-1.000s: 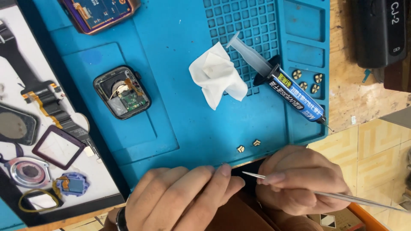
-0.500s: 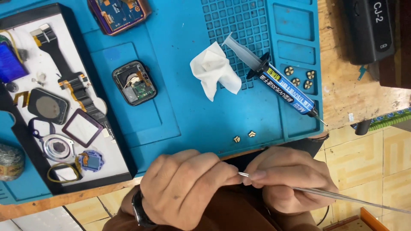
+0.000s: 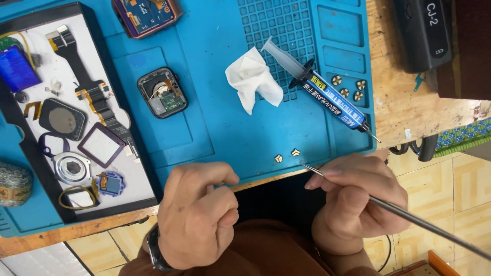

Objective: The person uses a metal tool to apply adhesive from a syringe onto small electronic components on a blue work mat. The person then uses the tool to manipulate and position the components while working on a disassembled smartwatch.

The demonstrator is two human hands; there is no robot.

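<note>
My right hand (image 3: 358,202) grips a long thin metal tool (image 3: 409,217), whose fine tip (image 3: 307,167) points left just below the mat's front edge. My left hand (image 3: 197,214) is curled shut beside it, thumb against forefinger, with nothing visible in it. Two tiny gold parts (image 3: 286,155) lie on the blue work mat (image 3: 230,128) just above the tool tip. Further up sit an opened smartwatch body (image 3: 162,93), a crumpled white tissue (image 3: 253,76) and a blue-labelled syringe (image 3: 319,87).
A black-rimmed white tray (image 3: 138,179) at the left holds a watch strap (image 3: 92,92), a square frame (image 3: 100,144) and small rings. Three gold pieces (image 3: 348,88) sit in a mat compartment. A black device (image 3: 427,30) lies on the wooden bench at top right. A wire roll (image 3: 13,184) sits far left.
My hands have drawn apart: the left hand has left the tool tip and moved to the left. The view has shifted, showing more of the tray.
</note>
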